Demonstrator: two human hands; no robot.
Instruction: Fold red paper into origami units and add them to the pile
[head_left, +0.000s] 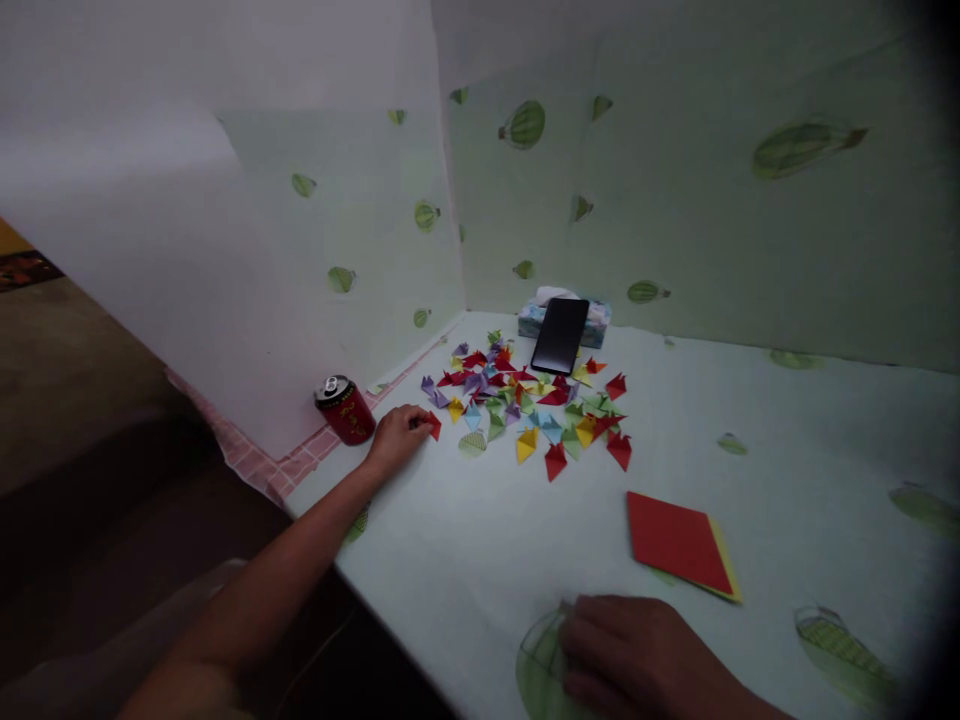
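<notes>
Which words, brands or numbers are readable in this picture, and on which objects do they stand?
Nothing can be read.
Red can: yellowish marks on its side, too blurred to read.
Phone: dark screen, no text.
Tissue box: pattern only, no legible words.

A table (465,560) fills the corner, covered in a pale green cloth printed with striped green balloons — the same print (slightly creased) lines both walls (712,200) behind it. A white sheet (150,200) hangs over the left wall. Brown floor (75,380) lies left — light dim.
</notes>
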